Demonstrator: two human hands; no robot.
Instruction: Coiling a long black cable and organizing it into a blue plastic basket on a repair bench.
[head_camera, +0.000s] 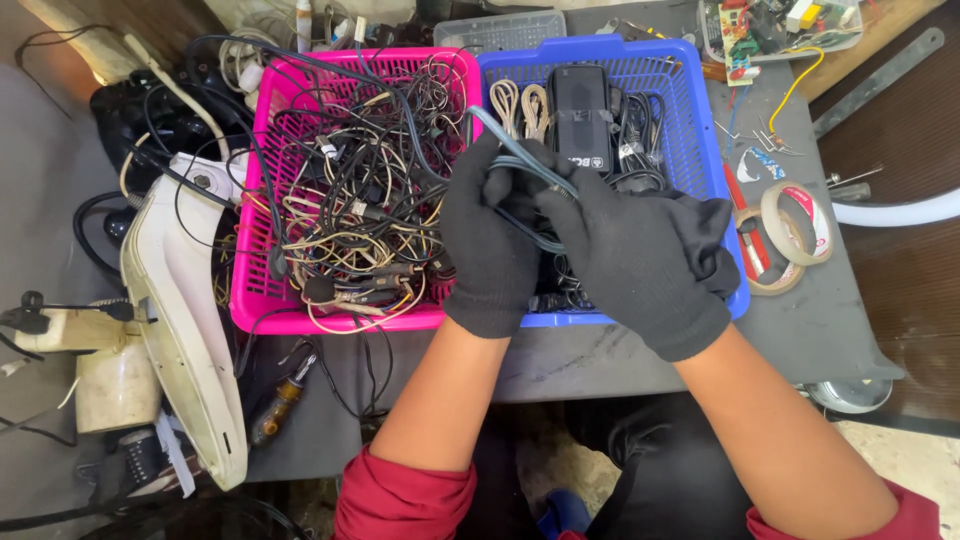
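Both my hands wear black gloves and meet over the seam between two baskets. My left hand (490, 250) and my right hand (640, 255) together grip a grey-blue cable (510, 145), looped between the fingers, with one end sticking up toward the back. Below them lies the pink basket (262, 180), heaped with tangled black and beige cables. The blue basket (700, 120) to the right holds a black power adapter (580, 115), beige coiled cords and dark cables. My red sleeves show at the bottom.
A grey table (800, 330) carries two tape rolls (795, 225), red-handled snips and small screws at the right. At the left are a white plastic casing (185, 310), a screwdriver (280, 400), plugs and loose wires. A tray of circuit parts (770, 25) sits at the back right.
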